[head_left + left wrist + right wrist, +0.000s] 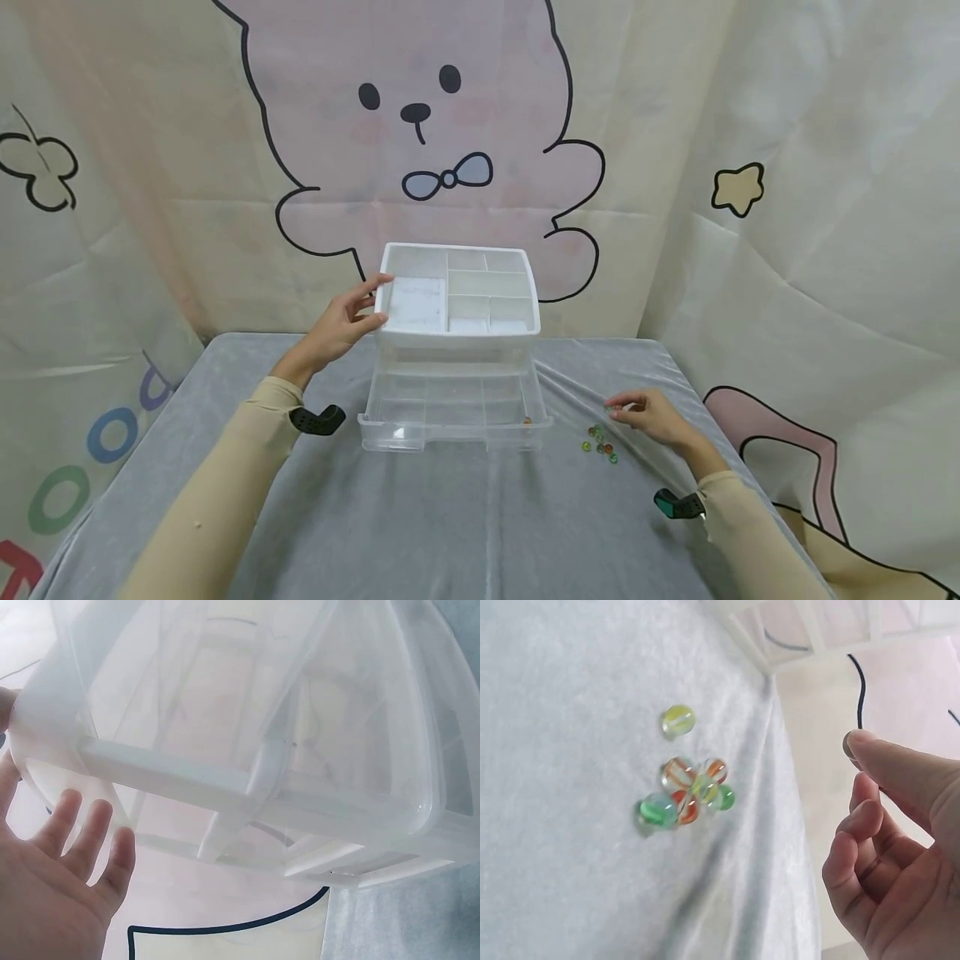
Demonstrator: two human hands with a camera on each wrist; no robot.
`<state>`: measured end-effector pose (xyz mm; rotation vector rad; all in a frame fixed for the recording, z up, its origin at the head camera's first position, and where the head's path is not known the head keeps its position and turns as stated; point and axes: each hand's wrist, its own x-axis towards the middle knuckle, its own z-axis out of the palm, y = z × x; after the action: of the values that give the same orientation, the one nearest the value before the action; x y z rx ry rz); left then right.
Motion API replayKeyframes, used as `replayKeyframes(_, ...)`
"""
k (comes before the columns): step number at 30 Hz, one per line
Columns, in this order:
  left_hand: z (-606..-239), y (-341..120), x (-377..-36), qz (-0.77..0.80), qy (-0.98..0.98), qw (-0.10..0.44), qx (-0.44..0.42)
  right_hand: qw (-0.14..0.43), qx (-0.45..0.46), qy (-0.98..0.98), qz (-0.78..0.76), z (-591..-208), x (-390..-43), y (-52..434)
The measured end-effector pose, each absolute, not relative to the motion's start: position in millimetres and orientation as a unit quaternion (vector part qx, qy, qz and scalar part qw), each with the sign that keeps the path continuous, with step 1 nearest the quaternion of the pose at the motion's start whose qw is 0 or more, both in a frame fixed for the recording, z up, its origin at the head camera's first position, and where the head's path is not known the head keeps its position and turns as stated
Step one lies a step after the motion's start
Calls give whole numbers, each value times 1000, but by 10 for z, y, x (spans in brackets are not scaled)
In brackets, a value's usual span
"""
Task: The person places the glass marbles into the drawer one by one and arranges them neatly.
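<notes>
Right hand (654,417) pinches a marble by glossy glass marbles (686,793) at four o'clock of the translucent plastic organizer (457,310), which the relaxed left hand (341,327) touches.

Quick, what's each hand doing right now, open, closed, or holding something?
Left hand: open, fingers straight against the white plastic compartment organizer.
Right hand: pinching one small glass marble at its fingertips.
</notes>
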<state>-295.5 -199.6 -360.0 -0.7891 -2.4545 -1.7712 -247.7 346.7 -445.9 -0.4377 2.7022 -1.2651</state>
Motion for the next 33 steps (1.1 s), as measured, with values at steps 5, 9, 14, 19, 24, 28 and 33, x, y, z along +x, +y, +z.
replayKeyframes(5, -3605, -2002, -2968, -566, -785, 7, -252, 54, -162, 895, -411, -4374, -2478, 3428)
replayKeyframes(9, -3613, -2011, -2977, -565, -785, 7, -254, 53, -169, 893, -413, -4271, -2457, 3364)
replayKeyframes(14, -3617, -2012, -2979, -567, -784, 5, -251, 51, -178, 895, -406, -4176, -2433, 3273)
replayKeyframes(19, -3616, -2010, -2976, -569, -784, 5, -248, 47, -189, 893, -406, -4099, -2415, 3202)
replayKeyframes(24, -3612, -2007, -2977, -570, -782, 5, -252, 39, -203, 886, -414, -3997, -2387, 3130)
replayKeyframes(28, -3605, -2002, -2982, -567, -784, 9, -253, 29, -216, 879, -424, -3950, -2392, 3076)
replayKeyframes(33, -3611, -2003, -2980, -568, -783, 8, -252, 25, -231, 874, -426, -3900, -2380, 2995)
